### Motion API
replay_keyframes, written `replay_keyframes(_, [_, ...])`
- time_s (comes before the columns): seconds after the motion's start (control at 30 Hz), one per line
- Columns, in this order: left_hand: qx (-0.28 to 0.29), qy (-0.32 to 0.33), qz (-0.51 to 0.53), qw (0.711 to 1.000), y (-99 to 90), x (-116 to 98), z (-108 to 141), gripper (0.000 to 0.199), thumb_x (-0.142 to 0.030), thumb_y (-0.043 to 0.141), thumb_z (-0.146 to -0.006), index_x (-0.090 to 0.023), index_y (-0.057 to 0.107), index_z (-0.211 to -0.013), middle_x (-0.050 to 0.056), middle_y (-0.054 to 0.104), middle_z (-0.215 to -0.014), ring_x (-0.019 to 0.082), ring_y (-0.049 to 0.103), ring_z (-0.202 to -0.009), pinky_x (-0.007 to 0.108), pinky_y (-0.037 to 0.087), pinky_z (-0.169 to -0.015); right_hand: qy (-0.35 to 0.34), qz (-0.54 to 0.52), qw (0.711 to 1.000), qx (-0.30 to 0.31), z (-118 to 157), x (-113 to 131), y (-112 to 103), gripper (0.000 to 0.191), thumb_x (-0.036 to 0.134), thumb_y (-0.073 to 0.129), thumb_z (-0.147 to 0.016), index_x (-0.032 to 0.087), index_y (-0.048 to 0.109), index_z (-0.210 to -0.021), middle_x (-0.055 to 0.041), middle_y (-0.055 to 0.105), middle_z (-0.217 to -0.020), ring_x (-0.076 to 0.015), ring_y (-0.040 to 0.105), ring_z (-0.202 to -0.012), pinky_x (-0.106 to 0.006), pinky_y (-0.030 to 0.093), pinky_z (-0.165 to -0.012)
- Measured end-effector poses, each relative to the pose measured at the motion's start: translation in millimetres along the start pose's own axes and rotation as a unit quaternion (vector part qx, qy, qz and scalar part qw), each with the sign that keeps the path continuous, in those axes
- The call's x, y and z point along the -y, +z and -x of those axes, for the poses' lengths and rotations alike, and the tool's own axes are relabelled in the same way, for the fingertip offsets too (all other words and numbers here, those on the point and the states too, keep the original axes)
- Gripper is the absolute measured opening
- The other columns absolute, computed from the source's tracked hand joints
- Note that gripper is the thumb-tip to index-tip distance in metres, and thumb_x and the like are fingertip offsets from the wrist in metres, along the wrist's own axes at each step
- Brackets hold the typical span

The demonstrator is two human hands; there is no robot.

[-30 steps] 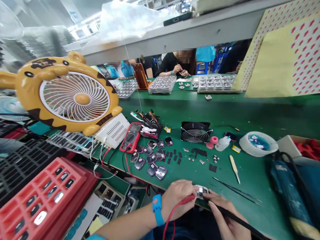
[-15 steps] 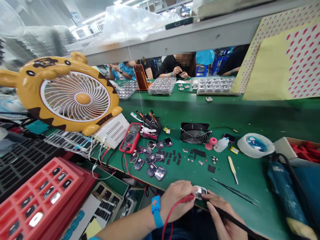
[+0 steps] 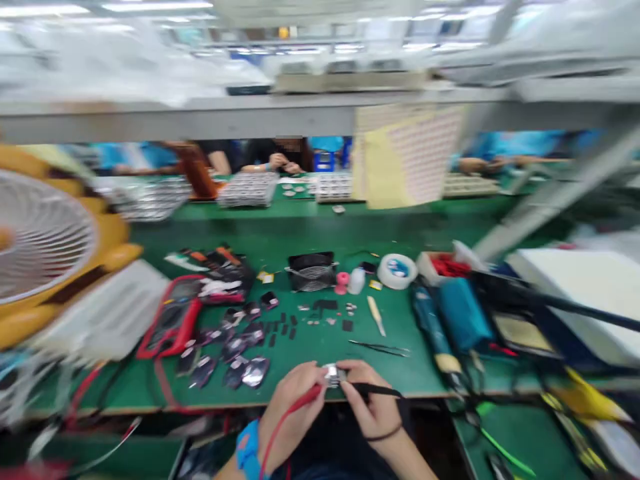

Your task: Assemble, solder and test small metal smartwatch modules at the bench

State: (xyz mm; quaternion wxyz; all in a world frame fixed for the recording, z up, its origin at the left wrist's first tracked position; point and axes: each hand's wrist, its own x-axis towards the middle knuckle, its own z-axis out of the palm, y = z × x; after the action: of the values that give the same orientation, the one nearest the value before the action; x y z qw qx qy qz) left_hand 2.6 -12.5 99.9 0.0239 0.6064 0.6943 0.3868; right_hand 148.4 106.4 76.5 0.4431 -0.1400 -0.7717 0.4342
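My left hand (image 3: 293, 395) is closed on a red test probe (image 3: 305, 399), with its red lead running down past the blue wrist strap (image 3: 247, 448). My right hand (image 3: 373, 403) is closed on a black test probe (image 3: 376, 390). Between the fingertips of both hands, at the bench's front edge, is a small silvery electronic part (image 3: 331, 375); blur hides where the probe tips touch it. A red-cased multimeter (image 3: 173, 317) lies at the left. Several dark, watch-sized screen pieces (image 3: 235, 348) are spread between it and my hands.
Tweezers (image 3: 380, 348) and a cream-handled tool (image 3: 376, 315) lie beyond my right hand. Farther back stand a small black fan (image 3: 313, 272), a white bottle (image 3: 357, 281) and a round white tub (image 3: 397, 271). A yellow fan (image 3: 113, 250) fills the left edge. People work across the bench.
The view has swung right and blurred: the yellow fan is partly cut off and more bench shows at the right. Both hands keep hold of the probes and the small part.
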Motion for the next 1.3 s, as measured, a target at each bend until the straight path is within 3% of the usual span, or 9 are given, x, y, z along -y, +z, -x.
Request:
replay_keyframes(0.2, [0.013, 0.058, 0.016, 0.998, 1.3, 25.1, -13.1, 0.010, -0.026, 0.057, -0.096, -0.025, 0.064, -0.090, 0.008, 0.078, -0.104, 0.026, 0.077, -0.103, 0.033, 0.067, -0.081, 0.075, -0.018, 0.996, -0.035, -1.9, -15.6, 5.1, 0.015, 0.032, 0.065, -0.092, 0.022, 0.064, -0.081, -0.0097, 0.079, -0.093, -0.0211, 0.078, -0.087, -0.031, 0.062, -0.078])
replay_keyframes(0.5, [0.048, 0.036, 0.020, 0.998, 0.6, 14.7, -10.2, 0.017, -0.037, 0.052, -0.102, -0.025, 0.059, -0.093, 0.008, 0.077, -0.104, 0.024, 0.078, -0.102, 0.034, 0.065, -0.084, 0.143, -0.025, 0.989, 0.009, 0.6, -19.3, 3.7, 0.012, 0.032, 0.071, -0.090, 0.021, 0.065, -0.087, -0.0092, 0.080, -0.101, -0.0227, 0.078, -0.094, -0.033, 0.061, -0.083])
replay_keyframes(0.87, [0.036, 0.046, 0.003, 0.998, 3.9, 15.7, -12.7, 0.024, -0.042, 0.050, -0.102, -0.024, 0.059, -0.089, 0.008, 0.078, -0.102, 0.025, 0.077, -0.104, 0.035, 0.065, -0.085, 0.142, 0.002, 0.989, 0.028, -1.4, -17.7, 1.1, 0.014, 0.034, 0.071, -0.092, 0.021, 0.064, -0.089, -0.0093, 0.080, -0.105, -0.0244, 0.078, -0.095, -0.035, 0.060, -0.085])
replay_keyframes(1.07, [0.002, 0.071, -0.015, 0.997, -1.3, 9.0, -12.5, 0.020, -0.039, 0.052, -0.102, -0.023, 0.063, -0.093, 0.008, 0.075, -0.104, 0.026, 0.074, -0.108, 0.039, 0.062, -0.092, 0.143, -0.006, 0.989, 0.018, -3.6, -18.6, -0.8, 0.012, 0.031, 0.071, -0.091, 0.020, 0.067, -0.089, -0.0094, 0.080, -0.104, -0.0235, 0.078, -0.095, -0.035, 0.060, -0.085])
replay_keyframes(1.2, [-0.047, 0.043, -0.026, 0.998, -11.9, 0.8, 2.8, 0.017, -0.037, 0.057, -0.101, -0.023, 0.064, -0.096, 0.003, 0.072, -0.091, 0.021, 0.073, -0.086, 0.033, 0.062, -0.083, 0.124, -0.013, 0.992, -0.006, 1.9, -5.6, -3.6, 0.014, 0.031, 0.077, -0.088, 0.020, 0.069, -0.085, -0.0097, 0.078, -0.102, -0.0220, 0.075, -0.098, -0.034, 0.059, -0.089])
replay_keyframes(1.3, [0.003, 0.061, -0.018, 0.998, -19.7, -1.9, 25.0, 0.021, -0.039, 0.055, -0.103, -0.023, 0.069, -0.103, 0.003, 0.075, -0.094, 0.019, 0.074, -0.082, 0.029, 0.063, -0.079, 0.053, -0.004, 0.997, 0.057, 16.7, 11.1, 5.9, 0.016, 0.034, 0.080, -0.088, 0.021, 0.072, -0.085, -0.0041, 0.077, -0.082, -0.0185, 0.072, -0.082, -0.031, 0.058, -0.083])
